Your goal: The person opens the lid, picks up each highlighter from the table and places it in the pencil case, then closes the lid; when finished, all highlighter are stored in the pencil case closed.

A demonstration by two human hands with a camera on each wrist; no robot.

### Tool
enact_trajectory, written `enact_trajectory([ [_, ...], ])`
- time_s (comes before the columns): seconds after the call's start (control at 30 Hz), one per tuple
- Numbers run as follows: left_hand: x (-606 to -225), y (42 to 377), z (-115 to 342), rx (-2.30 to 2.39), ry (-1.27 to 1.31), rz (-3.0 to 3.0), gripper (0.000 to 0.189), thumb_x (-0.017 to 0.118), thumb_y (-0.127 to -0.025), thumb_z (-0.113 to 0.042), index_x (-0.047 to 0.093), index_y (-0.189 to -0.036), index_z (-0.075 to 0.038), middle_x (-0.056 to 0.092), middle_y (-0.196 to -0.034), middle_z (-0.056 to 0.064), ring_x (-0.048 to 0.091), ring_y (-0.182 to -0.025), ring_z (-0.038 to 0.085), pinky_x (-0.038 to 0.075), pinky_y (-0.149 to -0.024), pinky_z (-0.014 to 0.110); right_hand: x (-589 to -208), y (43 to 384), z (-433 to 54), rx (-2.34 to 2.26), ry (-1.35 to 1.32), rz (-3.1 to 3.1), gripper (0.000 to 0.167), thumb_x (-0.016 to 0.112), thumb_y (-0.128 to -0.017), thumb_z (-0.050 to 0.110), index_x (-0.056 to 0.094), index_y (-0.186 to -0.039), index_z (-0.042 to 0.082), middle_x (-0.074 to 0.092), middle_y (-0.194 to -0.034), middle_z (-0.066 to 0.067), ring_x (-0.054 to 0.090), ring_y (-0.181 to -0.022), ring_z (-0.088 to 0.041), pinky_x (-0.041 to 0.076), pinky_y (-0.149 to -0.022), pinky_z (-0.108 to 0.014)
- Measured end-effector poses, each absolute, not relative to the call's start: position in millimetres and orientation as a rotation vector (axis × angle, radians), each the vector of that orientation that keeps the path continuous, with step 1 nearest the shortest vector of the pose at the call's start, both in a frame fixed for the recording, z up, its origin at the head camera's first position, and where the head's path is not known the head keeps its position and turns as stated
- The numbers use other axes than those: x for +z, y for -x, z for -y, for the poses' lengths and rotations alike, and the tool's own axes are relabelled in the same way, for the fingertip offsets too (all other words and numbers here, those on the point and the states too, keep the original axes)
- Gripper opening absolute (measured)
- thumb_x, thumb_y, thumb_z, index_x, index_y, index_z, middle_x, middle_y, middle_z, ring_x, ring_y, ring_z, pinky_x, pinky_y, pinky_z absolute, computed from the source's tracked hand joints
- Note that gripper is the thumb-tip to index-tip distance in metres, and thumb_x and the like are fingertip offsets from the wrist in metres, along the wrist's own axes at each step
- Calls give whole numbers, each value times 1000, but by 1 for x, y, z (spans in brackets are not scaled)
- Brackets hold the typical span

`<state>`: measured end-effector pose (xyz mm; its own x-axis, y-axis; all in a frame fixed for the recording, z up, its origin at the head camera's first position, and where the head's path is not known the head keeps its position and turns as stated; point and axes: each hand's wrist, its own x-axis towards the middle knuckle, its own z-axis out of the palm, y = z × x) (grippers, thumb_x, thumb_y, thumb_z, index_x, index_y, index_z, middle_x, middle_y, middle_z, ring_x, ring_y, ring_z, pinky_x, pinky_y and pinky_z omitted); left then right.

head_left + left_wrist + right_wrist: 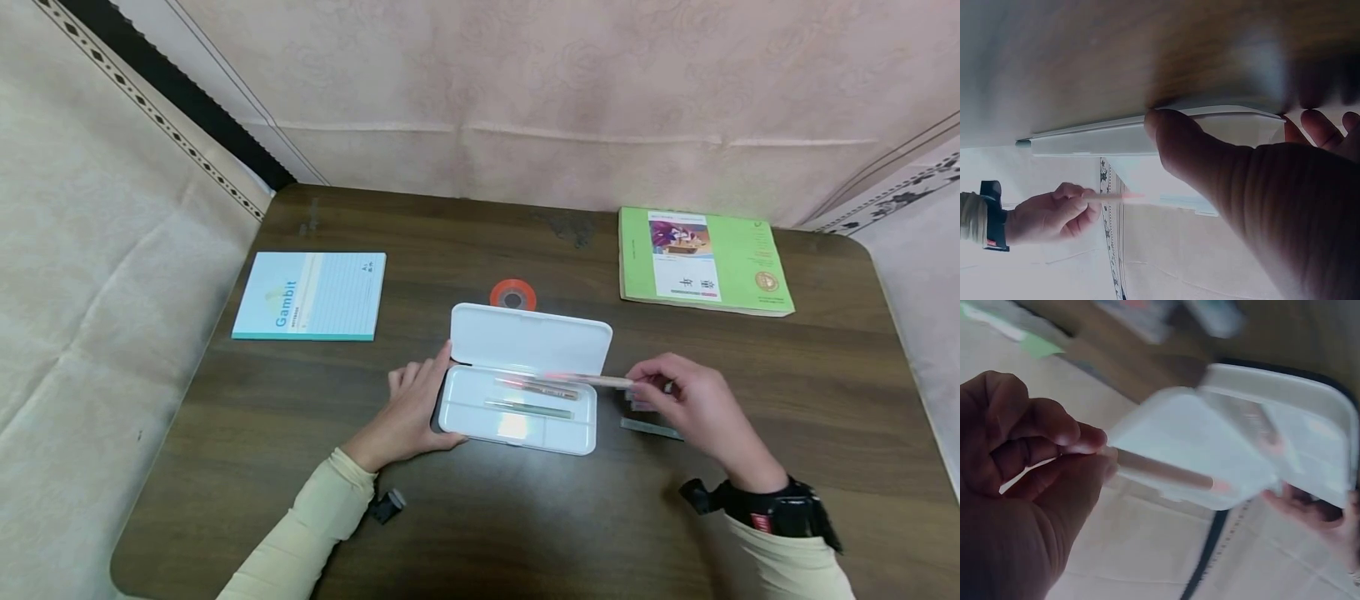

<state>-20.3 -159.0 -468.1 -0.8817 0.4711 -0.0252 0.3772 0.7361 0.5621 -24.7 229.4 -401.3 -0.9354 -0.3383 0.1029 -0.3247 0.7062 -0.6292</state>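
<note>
A white pencil case lies with its lid raised at the back. My left hand holds the case's left end, thumb along the near side and fingers round the far side. Inside lie a grey-green pen and some slim pens behind it. My right hand pinches a pale pink pen by one end. That pen points left, over the case's right side, with its pinkish tip toward the case.
Partly hidden under my right hand are a grey-blue strip and a small pale item. An orange tape roll sits behind the lid. A light blue notebook is at left, a green book at back right.
</note>
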Motion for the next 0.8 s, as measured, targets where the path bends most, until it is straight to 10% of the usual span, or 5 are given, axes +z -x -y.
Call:
enact_trajectory([
  [0.8,-470,20,160,856,-686,-2772,130,88,-68,-44,3,-159,-7,49,-138,12,40,-107,27,20,-90,47,-429,18,-175,-936,446,-2808,20,77,-86,15,74,-105,17,62,-87,3,49,-70,-11,41,-60,-23],
])
